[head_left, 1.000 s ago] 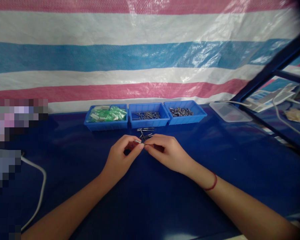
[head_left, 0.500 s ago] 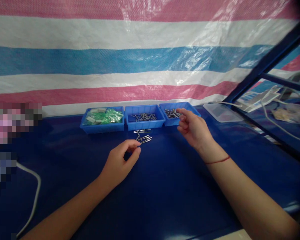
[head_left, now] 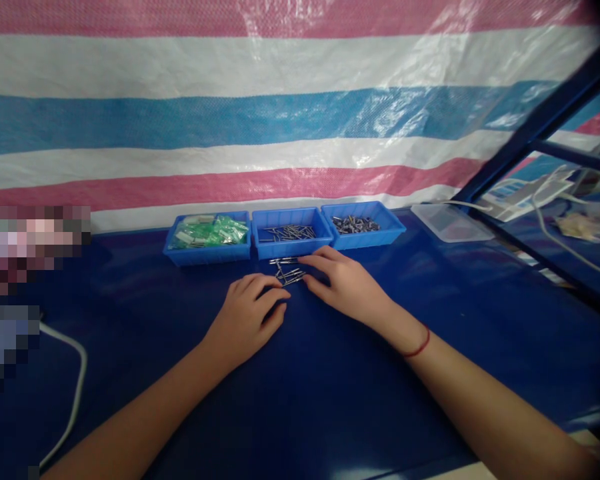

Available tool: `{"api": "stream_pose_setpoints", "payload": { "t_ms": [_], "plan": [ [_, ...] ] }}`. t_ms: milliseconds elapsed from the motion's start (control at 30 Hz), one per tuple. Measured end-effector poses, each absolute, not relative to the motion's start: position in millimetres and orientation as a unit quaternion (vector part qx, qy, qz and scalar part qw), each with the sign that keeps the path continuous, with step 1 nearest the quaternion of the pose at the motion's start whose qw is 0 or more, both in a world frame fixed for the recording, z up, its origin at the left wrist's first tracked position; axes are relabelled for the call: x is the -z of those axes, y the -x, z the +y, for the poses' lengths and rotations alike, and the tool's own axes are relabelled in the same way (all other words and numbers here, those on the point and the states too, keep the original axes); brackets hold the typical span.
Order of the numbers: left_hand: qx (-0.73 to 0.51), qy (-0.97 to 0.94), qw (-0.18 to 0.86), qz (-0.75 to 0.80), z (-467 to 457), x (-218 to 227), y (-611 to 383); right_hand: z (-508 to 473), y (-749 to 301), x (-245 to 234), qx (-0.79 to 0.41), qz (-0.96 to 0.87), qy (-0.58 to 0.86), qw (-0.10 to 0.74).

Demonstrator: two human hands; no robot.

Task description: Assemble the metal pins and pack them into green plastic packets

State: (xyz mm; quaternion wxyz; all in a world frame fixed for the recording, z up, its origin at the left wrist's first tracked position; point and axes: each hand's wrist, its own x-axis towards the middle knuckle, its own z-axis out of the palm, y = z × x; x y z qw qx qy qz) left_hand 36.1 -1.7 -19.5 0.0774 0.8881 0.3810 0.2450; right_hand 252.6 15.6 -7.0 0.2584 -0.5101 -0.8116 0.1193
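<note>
A small group of slim metal pins [head_left: 291, 273], which look like rivets, lies on the dark blue table [head_left: 300, 400]. My left hand [head_left: 250, 313] is at their near left side, fingers apart, fingertips by the pins. From the right, my right hand [head_left: 345, 283] reaches to the same pins with thumb and forefinger spread at their ends. Behind them stands the middle blue bin [head_left: 293, 248], holding thin metal pins. The right blue bin [head_left: 373, 238] has many small metal pieces, and the left blue bin [head_left: 207, 254] is filled with green-and-clear plastic packets [head_left: 210, 231].
A clear plastic lid [head_left: 453, 223] lies right of the bins, near a blue metal frame [head_left: 545, 127]. A white cable [head_left: 83, 373] runs along the table's left side. Behind everything hangs a striped plastic sheet [head_left: 280, 120]. Blurred blocks cover the far left.
My right hand has moved from the right bin down and left to the pins on the table. My left hand's fingers have spread a little. The view has shifted slightly.
</note>
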Motion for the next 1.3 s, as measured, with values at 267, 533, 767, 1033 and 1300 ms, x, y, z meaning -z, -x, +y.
{"api": "stream_pose_setpoints", "payload": {
  "t_ms": [267, 533, 767, 1033, 1300],
  "plan": [
    [-0.238, -0.884, 0.099, 0.389, -1.2, 21.3, -36.5, 10.6, -243.7, 13.5, -0.113, -0.841, 0.494, 0.188],
    [-0.252, -0.872, 0.115, 0.403, -1.5, 19.4, -35.8, 13.6, -245.7, 15.1, -0.162, -0.827, 0.481, 0.241],
    [-0.319, -0.813, 0.161, 0.46, 0.4, 19.9, -32.2, 11.7, -242.1, 9.6, -0.233, -0.786, 0.468, 0.33],
    [-0.363, -0.797, 0.206, 0.437, -0.4, 16.7, -31.3, 3.3, -232.2, 8.1, -0.352, -0.758, 0.429, 0.344],
    [-0.406, -0.792, 0.196, 0.411, -1.5, 14.5, -32.3, -0.4, -228.1, 6.3, -0.361, -0.761, 0.414, 0.345]
  ]
}}
